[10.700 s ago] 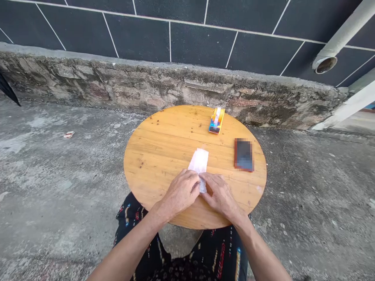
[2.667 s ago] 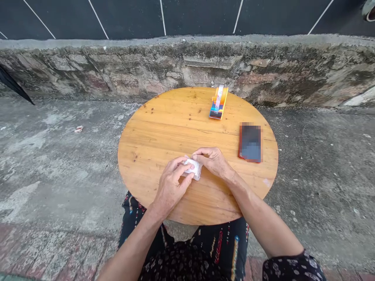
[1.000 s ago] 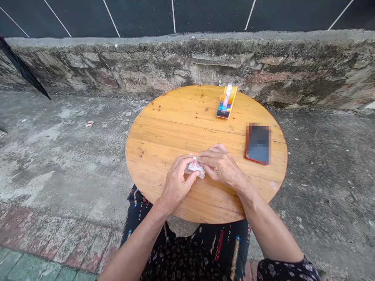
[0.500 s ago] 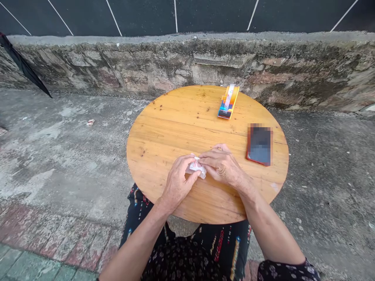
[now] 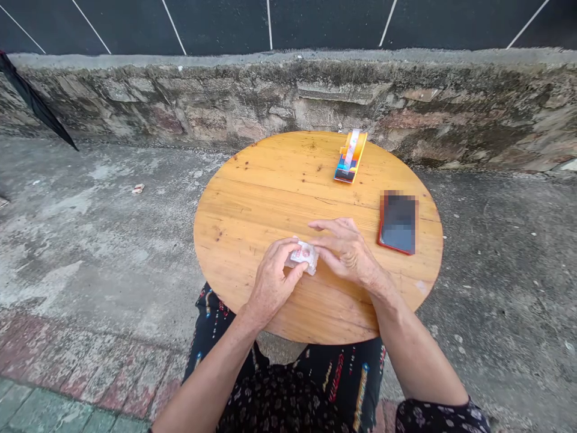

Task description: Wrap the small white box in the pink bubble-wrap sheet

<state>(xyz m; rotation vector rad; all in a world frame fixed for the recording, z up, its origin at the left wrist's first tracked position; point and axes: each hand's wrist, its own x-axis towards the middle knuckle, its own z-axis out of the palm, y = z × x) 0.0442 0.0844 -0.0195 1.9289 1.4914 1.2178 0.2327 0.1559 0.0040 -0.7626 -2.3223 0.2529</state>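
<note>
A small white packet [image 5: 305,254] with pinkish-red marks and a clear, crinkled wrapping lies low over the near middle of the round wooden table [image 5: 252,210]. My left hand [image 5: 277,273] grips it from the left, thumb on the near edge and fingers along the far edge. On the packet's right side is my right hand [image 5: 346,252], its fingers apart and the fingertips close to the wrapping; whether they touch it I cannot tell. What the packet contains is hidden.
A yellow and blue tape dispenser [image 5: 350,157] stands at the table's far side. To the right of my hands lies a phone in a red case [image 5: 397,224], its screen blurred. Behind the table runs a low stone wall [image 5: 225,105]; a folded black umbrella [image 5: 38,105] leans at the left.
My right hand has lifted and spread its fingers, uncovering more of the packet's printed top, which now looks flatter. My left hand keeps its hold in the same place.
</note>
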